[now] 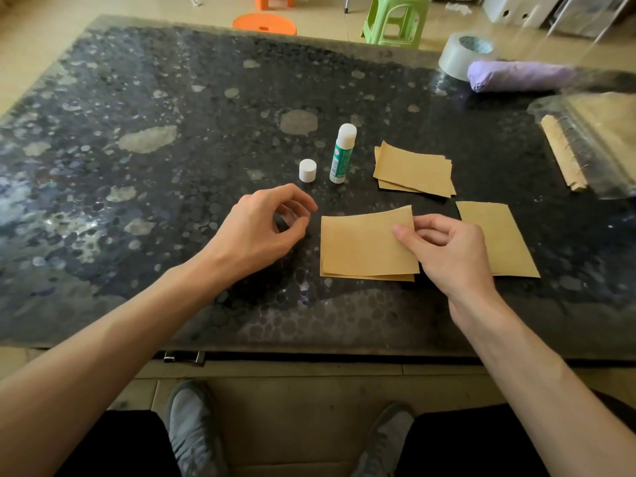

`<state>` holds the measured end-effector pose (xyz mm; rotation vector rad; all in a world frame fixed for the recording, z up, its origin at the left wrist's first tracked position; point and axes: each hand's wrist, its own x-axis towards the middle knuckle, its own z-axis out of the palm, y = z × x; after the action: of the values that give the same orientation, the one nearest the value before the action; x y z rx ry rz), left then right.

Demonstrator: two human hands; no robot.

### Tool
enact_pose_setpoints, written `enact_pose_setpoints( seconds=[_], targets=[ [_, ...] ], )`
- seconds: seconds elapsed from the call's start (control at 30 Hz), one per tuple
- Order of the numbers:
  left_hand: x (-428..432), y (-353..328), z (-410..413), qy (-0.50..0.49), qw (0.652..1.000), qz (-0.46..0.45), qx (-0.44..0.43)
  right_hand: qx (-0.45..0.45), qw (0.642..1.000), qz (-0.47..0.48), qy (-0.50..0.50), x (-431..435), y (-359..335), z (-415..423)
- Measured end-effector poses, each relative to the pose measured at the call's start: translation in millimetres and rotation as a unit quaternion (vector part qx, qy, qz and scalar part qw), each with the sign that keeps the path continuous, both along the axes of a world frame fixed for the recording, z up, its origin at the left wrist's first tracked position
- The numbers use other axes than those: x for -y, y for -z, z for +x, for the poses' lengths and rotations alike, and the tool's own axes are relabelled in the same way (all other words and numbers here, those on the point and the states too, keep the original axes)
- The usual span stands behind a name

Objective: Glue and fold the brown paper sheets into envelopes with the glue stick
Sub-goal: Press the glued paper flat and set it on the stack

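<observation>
A folded brown paper sheet [361, 246] lies on the dark speckled table [172, 166] in front of me. My right hand [447, 253] pinches its right edge between thumb and fingers, lifting the top layer a little. My left hand [268, 228] hovers just left of the sheet, fingers loosely curled and holding nothing. Behind them the glue stick [340, 154] stands upright with its white glue exposed, and its white cap [307, 170] stands beside it. A small stack of brown sheets [413, 170] lies at the back right. Another brown sheet [495, 239] lies right of my right hand.
A roll of tape [464, 53], a purple folded umbrella [519, 75] and a clear bag with brown paper [592, 142] sit at the table's right. Orange stool [265, 24] and green stool [395, 18] stand beyond the far edge. My feet are under the near edge.
</observation>
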<state>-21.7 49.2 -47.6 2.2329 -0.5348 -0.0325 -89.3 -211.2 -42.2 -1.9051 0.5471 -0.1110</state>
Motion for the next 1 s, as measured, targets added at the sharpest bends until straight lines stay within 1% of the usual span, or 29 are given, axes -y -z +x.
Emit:
enact_pose_setpoints(
  seconds=[0.13, 0.27, 0.47, 0.6, 0.8, 1.0],
  targets=[
    [-1, 2, -1, 0.016, 1.000, 0.019, 0.016, 0.009, 1.000, -0.009, -0.002, -1, 1, -2],
    [0, 8, -2, 0.059, 0.996, 0.055, 0.031, 0.012, 1.000, -0.010, -0.004, -1, 1, -3],
    [7, 14, -6, 0.102, 0.989, 0.080, 0.078, 0.012, 1.000, -0.005, -0.003, -1, 0, -4],
    [7, 17, -6, 0.093, 0.988, 0.107, 0.067, 0.013, 1.000, -0.006, -0.005, -1, -1, -4],
    [7, 19, -6, 0.082, 0.990, 0.103, 0.041, 0.014, 1.000, -0.009, -0.007, -1, 1, -4],
    [7, 21, -6, 0.092, 0.988, 0.112, 0.044, 0.013, 1.000, -0.017, -0.008, -2, 1, -4]
  ],
)
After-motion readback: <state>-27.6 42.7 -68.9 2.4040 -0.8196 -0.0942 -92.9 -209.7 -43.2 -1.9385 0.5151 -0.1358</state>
